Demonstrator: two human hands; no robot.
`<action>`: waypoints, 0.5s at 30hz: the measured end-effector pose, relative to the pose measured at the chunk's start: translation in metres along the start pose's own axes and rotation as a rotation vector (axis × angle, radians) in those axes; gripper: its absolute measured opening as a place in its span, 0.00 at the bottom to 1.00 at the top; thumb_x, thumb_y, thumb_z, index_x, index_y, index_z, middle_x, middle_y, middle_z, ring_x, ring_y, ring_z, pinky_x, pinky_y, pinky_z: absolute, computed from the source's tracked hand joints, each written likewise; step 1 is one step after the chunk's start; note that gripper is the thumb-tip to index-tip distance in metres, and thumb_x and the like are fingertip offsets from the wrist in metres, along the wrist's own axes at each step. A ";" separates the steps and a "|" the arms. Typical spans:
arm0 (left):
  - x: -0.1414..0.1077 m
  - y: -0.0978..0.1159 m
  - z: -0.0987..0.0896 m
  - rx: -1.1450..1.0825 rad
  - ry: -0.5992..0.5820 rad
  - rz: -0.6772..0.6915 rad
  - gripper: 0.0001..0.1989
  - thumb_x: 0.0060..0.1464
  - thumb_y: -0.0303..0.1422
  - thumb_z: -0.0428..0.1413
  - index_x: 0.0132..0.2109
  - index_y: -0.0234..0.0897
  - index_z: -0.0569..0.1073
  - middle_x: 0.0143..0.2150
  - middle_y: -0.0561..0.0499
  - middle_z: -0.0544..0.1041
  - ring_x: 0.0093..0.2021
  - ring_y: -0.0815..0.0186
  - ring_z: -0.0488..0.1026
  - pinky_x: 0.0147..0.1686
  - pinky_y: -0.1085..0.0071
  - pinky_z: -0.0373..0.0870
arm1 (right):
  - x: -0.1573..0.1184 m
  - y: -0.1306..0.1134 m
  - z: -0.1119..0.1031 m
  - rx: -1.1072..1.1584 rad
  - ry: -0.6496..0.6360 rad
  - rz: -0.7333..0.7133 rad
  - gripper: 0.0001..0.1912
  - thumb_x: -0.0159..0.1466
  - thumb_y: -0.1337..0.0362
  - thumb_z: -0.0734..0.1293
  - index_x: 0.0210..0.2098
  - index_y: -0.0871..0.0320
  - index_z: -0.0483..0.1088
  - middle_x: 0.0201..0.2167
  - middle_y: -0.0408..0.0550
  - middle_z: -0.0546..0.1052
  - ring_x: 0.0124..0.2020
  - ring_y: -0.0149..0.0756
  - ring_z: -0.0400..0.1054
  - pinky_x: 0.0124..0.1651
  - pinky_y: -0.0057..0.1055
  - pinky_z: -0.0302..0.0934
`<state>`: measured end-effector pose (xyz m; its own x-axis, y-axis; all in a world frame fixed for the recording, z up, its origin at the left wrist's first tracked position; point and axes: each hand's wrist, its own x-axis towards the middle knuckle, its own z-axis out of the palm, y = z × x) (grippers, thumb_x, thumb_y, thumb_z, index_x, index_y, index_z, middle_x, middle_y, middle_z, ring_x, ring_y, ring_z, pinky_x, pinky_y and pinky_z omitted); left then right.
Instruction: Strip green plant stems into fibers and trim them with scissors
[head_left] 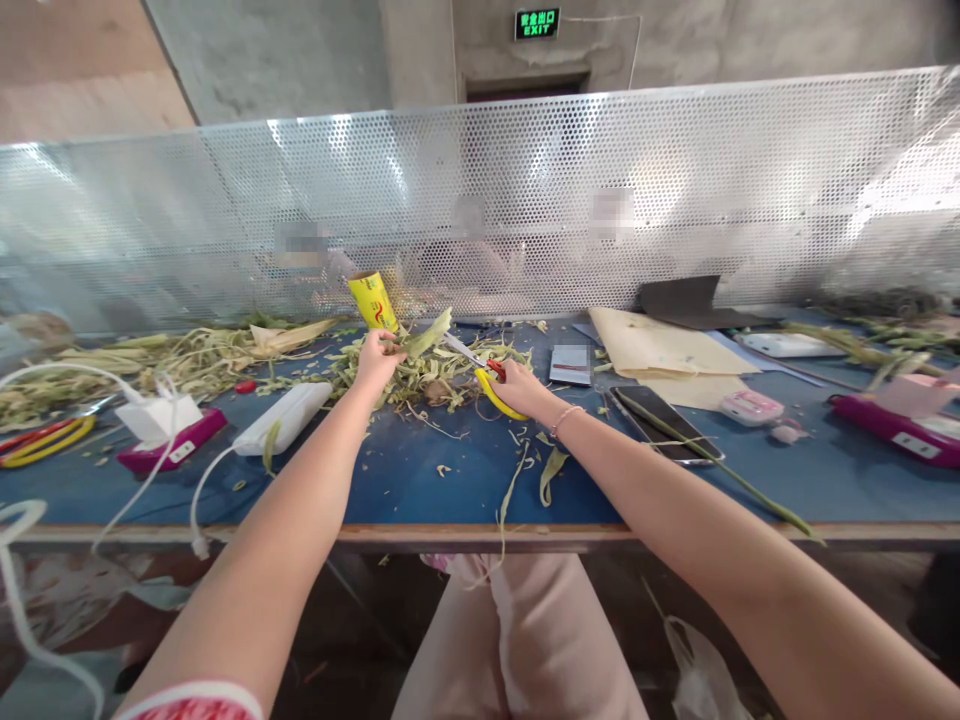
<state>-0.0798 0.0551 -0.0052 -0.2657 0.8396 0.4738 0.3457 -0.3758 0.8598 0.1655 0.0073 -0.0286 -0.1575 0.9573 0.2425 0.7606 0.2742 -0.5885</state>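
Note:
Pinched in the fingers of my left hand (377,358) is a pale green dried leaf (430,334), its cut-looking tip pointing up and right. My right hand (517,385) grips scissors (491,392) with yellow and red handles. The blades point up and left, close to the leaf's tip; whether they touch it I cannot tell. Beneath both hands lies a heap of green leaf scraps (442,385) on the blue table (420,480). Just behind my left hand a yellow can-shaped tube (371,300) stands tilted.
A white power bank (283,418) and a purple power strip (172,440) with cables lie left, near other scissors (49,440). To the right are a phone (664,425), a small box (571,364) and beige sheets (664,345). A perforated metal screen (420,200) runs behind.

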 end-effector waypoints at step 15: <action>-0.001 0.001 0.004 -0.203 -0.179 -0.112 0.14 0.24 0.28 0.62 0.26 0.33 0.70 0.25 0.54 0.70 0.29 0.68 0.67 0.40 0.68 0.61 | -0.002 -0.004 -0.003 0.013 0.029 0.001 0.19 0.55 0.48 0.58 0.34 0.59 0.58 0.41 0.58 0.67 0.44 0.43 0.62 0.44 0.37 0.57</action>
<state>-0.0754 0.0553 -0.0061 -0.1226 0.9293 0.3485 0.1310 -0.3329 0.9338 0.1641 0.0044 -0.0243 -0.1382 0.9546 0.2638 0.7524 0.2744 -0.5988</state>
